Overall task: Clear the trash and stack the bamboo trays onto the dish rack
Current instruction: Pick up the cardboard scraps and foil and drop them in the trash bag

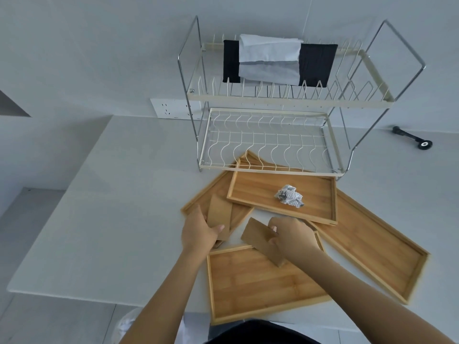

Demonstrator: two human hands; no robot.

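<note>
Several bamboo trays lie overlapping on the white counter in front of a two-tier wire dish rack. The top tray holds a crumpled paper ball. A near tray sits at the counter's front edge, a long tray angles off to the right, and another tray lies at the left. My left hand grips a brown cardboard piece over the left tray. My right hand holds a second brown cardboard strip above the near tray.
Black and white cloths hang on the rack's upper tier. A black-handled tool lies at the back right. A wall socket panel sits behind the rack. The counter's front edge runs just below the near tray.
</note>
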